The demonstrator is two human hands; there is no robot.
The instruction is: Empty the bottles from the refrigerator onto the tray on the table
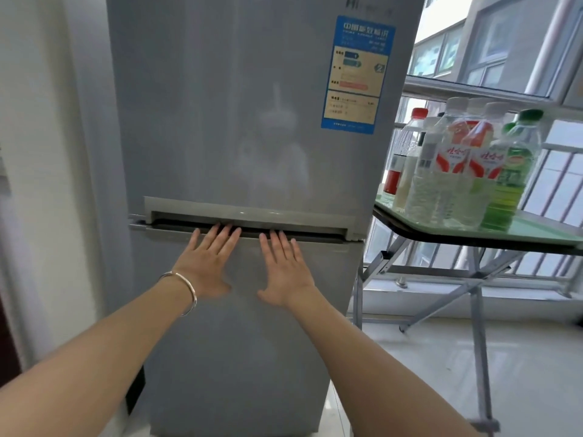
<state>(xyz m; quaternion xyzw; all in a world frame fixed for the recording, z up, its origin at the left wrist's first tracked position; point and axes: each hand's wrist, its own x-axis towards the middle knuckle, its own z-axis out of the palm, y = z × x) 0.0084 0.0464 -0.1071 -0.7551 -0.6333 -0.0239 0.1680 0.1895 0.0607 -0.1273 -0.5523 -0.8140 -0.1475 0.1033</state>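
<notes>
1. Both doors of the grey refrigerator (239,121) are shut; the left hand (208,263) and right hand (284,266) lie flat on the lower door, each grip wide and holding nothing.
2. Several bottles (454,165) stand on the tray (536,230) on the table (473,239), just right of the refrigerator.
3. Best next: press evenly along the seam so the door seals.

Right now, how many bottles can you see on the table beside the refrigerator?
6 at least, all clustered on the tray: a red-capped one at the far left, a milky one, two red-labelled ones, and two green ones. Others may be hidden behind.
</notes>
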